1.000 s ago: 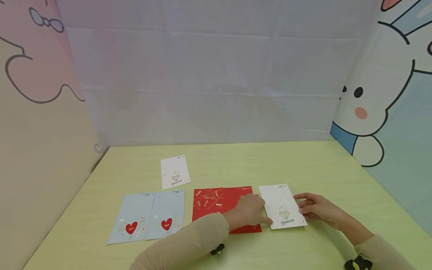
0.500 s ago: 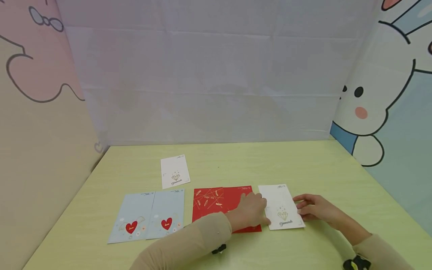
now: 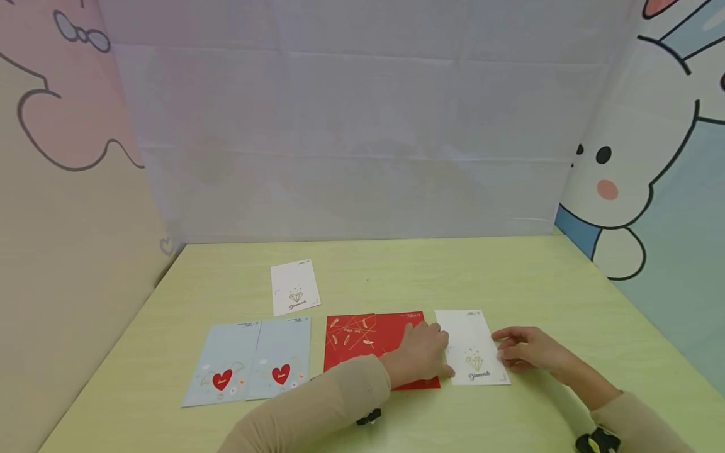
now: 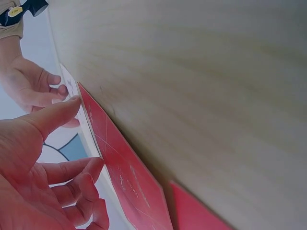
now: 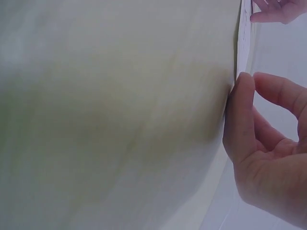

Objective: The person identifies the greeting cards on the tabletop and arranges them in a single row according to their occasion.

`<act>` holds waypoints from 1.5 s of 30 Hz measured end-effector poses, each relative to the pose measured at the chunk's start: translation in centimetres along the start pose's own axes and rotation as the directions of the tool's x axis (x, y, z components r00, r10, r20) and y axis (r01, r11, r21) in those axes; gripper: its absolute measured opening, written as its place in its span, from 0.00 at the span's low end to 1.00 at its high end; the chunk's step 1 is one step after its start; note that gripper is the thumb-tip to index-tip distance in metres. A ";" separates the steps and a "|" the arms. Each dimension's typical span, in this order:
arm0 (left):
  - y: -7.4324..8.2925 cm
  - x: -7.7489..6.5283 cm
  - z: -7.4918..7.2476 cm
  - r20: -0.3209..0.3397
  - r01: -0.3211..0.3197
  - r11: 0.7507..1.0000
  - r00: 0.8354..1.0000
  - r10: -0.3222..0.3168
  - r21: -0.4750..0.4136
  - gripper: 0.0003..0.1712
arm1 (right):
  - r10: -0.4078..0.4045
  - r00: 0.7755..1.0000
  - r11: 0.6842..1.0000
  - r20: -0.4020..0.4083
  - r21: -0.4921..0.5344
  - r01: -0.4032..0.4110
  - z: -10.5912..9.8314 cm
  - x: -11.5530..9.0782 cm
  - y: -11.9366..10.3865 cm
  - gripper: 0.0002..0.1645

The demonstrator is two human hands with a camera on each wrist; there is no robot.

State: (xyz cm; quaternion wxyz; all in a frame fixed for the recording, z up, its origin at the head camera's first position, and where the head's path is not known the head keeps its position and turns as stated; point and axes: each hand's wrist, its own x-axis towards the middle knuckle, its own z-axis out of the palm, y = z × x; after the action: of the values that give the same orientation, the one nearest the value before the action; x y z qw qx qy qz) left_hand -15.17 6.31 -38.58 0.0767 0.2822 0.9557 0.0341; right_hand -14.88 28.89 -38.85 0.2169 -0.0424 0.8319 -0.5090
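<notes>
A white card printed with a gold diamond and the word Diamonds lies flat on the table. My left hand reaches over the red card, its thumb and fingers at the white card's left edge. In the left wrist view that hand has loosely bent fingers, with the thumb at the cards' edge. My right hand touches or nearly touches the white card's right edge. From the right wrist view, the right hand rests its thumb low beside the card's edge. The left hand hides part of the red card.
Left of the red card lie two adjoining pale blue cards with red hearts. Behind them is another white diamond card. A white sheet hangs behind the yellow-green table, with cartoon walls at both sides.
The white card between the hands has turned slightly straighter, its lower right corner shifting left. Both hands moved only a little with it. The other cards have stayed put.
</notes>
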 end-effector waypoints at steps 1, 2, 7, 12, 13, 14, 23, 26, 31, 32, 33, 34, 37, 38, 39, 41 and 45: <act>0.0 0.0 0.0 0.001 0.000 1.000 1.000 0.000 -0.003 0.26 | -0.001 1.000 1.000 0.000 -0.001 0.001 0.0 0.0 0.0 0.23; 0.0 0.0 0.0 0.002 0.001 1.000 1.000 -0.001 -0.003 0.26 | -0.002 1.000 1.000 0.000 -0.001 0.002 0.0 0.0 -0.1 0.23; 0.0 0.1 0.0 0.004 0.010 1.000 1.000 -0.010 0.000 0.26 | -0.011 1.000 1.000 0.004 0.002 0.011 0.0 0.1 0.0 0.24; -0.1 0.1 0.4 -0.008 0.011 1.000 1.000 -0.011 0.006 0.27 | -0.006 1.000 1.000 -0.001 0.006 0.006 -0.1 0.2 0.2 0.24; -0.1 0.0 0.4 -0.011 0.010 1.000 1.000 -0.010 0.008 0.28 | -0.005 1.000 1.000 -0.004 0.005 0.005 -0.1 0.2 0.2 0.25; -0.1 -0.1 0.3 -0.013 0.009 1.000 1.000 -0.009 0.007 0.28 | -0.004 1.000 1.000 -0.012 0.003 0.004 -0.1 0.1 0.2 0.25; -1.8 -2.0 -1.6 -0.066 -0.058 0.996 0.996 0.054 -0.072 0.33 | 0.016 0.995 0.998 -0.096 0.066 -0.010 -1.1 0.1 -0.5 0.29; -3.0 -2.8 -2.0 -0.095 -0.082 0.991 0.993 0.072 -0.105 0.31 | 0.008 0.994 0.997 -0.110 0.072 0.000 -1.4 0.3 -0.8 0.31; -5.7 -4.2 -2.4 -0.131 -0.110 0.974 0.988 0.085 -0.198 0.28 | -0.035 0.991 0.994 -0.127 0.094 0.047 -1.9 0.4 -1.5 0.32; -6.3 -4.5 -2.4 -0.133 -0.106 0.966 0.988 0.076 -0.234 0.27 | -0.047 0.990 0.993 -0.130 0.103 0.060 -2.0 0.4 -1.6 0.31; -6.9 -4.8 -2.4 -0.137 -0.104 0.958 0.988 0.069 -0.269 0.27 | -0.058 0.989 0.991 -0.133 0.111 0.073 -2.0 0.4 -1.7 0.30; -7.5 -5.1 -2.4 -0.139 -0.097 0.950 0.989 0.058 -0.298 0.27 | -0.069 0.989 0.989 -0.133 0.118 0.085 -2.1 0.4 -1.9 0.30; -9.5 -5.9 -2.3 -0.150 -0.069 0.924 0.989 0.013 -0.375 0.26 | -0.088 0.987 0.982 -0.138 0.155 0.109 -2.1 0.5 -2.2 0.29; -10.2 -6.1 -2.2 -0.155 -0.060 0.915 0.988 -0.003 -0.398 0.25 | -0.093 0.986 0.980 -0.138 0.164 0.116 -2.1 0.5 -2.3 0.29; -10.9 -6.4 -2.1 -0.164 -0.054 0.905 0.986 -0.018 -0.421 0.24 | -0.100 0.985 0.977 -0.138 0.175 0.124 -2.0 0.6 -2.5 0.30; -12.3 -6.8 -2.0 -0.179 -0.036 0.882 0.982 -0.055 -0.469 0.23 | -0.103 0.983 0.970 -0.150 0.205 0.133 -1.8 0.7 -2.7 0.31; -14.8 -7.9 -2.0 -0.179 0.022 0.809 0.971 -0.156 -0.588 0.21 | -0.087 0.981 0.956 -0.173 0.264 0.131 -1.2 1.2 -3.3 0.35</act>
State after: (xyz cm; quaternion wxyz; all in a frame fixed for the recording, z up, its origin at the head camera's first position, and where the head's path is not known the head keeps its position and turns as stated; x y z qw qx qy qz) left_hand -16.88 -10.48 -37.24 0.0554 0.1944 0.9141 0.3516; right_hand -16.95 27.97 -35.89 0.1250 -0.0173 0.7646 -0.6321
